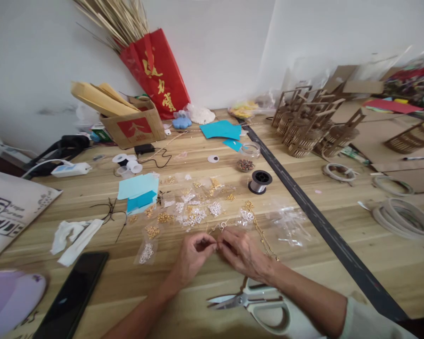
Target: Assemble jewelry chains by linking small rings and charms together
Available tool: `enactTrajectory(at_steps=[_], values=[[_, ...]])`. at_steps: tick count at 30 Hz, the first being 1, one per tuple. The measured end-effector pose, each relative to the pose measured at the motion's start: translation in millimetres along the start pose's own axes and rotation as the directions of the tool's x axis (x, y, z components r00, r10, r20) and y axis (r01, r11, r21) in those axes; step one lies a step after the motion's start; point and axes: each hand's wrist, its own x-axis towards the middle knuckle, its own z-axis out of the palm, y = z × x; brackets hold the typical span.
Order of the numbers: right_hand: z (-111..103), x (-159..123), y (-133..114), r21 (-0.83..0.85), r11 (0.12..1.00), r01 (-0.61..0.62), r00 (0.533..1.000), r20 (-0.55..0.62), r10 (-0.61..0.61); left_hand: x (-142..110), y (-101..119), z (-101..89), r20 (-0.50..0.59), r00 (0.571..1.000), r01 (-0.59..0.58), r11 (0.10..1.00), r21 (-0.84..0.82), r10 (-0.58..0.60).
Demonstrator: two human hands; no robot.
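Note:
Near the middle of the wooden table, my left hand point(195, 254) and my right hand point(244, 249) meet fingertip to fingertip. Both are closed in a pinch; what lies between the fingers is too small to name. Just beyond the fingertips shows a thin wire-like strand with small silvery rings point(223, 226). A gold chain point(259, 226) runs beside my right hand. Scissors with pale handles point(245, 299) lie below my right forearm, blades pointing left. Small bags of gold and silver beads and findings point(191, 216) spread out beyond my hands.
A spool of wire point(260, 182) and a dish of beads point(246, 165) stand farther back. A phone point(72, 294) lies at the lower left. A dark strip point(304, 207) crosses the table. Small bamboo baskets point(304, 127) and coiled rings point(403, 219) sit at the right.

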Motion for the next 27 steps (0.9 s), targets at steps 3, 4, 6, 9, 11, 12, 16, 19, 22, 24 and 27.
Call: enactTrajectory(at_steps=[3, 4, 6, 9, 11, 12, 16, 19, 22, 24, 27], values=[[0.8, -0.5, 0.7, 0.004, 1.0, -0.002, 1.0, 0.006, 0.002, 0.0, -0.1, 0.4, -0.011, 1.0, -0.012, 1.0, 0.024, 0.012], [1.2, -0.8, 1.1, 0.005, 1.0, -0.002, 1.0, 0.004, 0.002, -0.1, -0.3, 0.4, -0.015, 1.0, -0.02, 0.999, 0.04, 0.021], [1.8, -1.2, 1.7, 0.007, 1.0, -0.003, 1.0, -0.001, 0.003, -0.6, -0.7, 0.3, -0.026, 0.998, -0.051, 0.996, 0.076, 0.053], [1.5, -1.3, 1.7, 0.022, 1.0, -0.012, 1.0, 0.005, 0.012, -1.8, -2.2, 0.7, -0.047, 0.986, -0.151, 0.979, 0.139, 0.159], [0.8, -0.9, 1.2, 0.036, 0.999, -0.033, 0.999, 0.016, 0.032, -2.7, -3.4, 1.4, -0.054, 0.964, -0.245, 0.95, 0.195, 0.26], [0.4, -0.6, 0.8, 0.045, 0.998, -0.044, 0.999, 0.023, 0.043, -3.1, -3.9, 1.9, -0.053, 0.949, -0.29, 0.93, 0.226, 0.309], [-0.1, -0.2, 0.3, 0.067, 0.996, -0.067, 0.997, 0.033, 0.065, -4.8, -5.5, 3.2, -0.053, 0.879, -0.431, 0.836, 0.34, 0.474], [0.9, -0.4, 1.3, 0.063, 0.996, -0.067, 0.997, 0.038, 0.065, -6.2, -5.6, 3.0, -0.034, 0.816, -0.517, 0.753, 0.407, 0.578], [1.4, -0.6, 2.2, 0.049, 0.997, -0.051, 0.998, 0.035, 0.05, -7.7, -4.6, 2.1, 0.009, 0.767, -0.567, 0.671, 0.478, 0.642], [1.1, -0.4, 2.2, 0.039, 0.998, -0.043, 0.999, 0.032, 0.041, -8.2, -3.8, 1.5, 0.029, 0.751, -0.583, 0.642, 0.497, 0.659], [0.1, -0.3, 1.7, 0.014, 0.999, -0.036, 0.999, 0.039, 0.036, -8.0, -3.3, 1.6, 0.03, 0.754, -0.582, 0.647, 0.493, 0.656]])
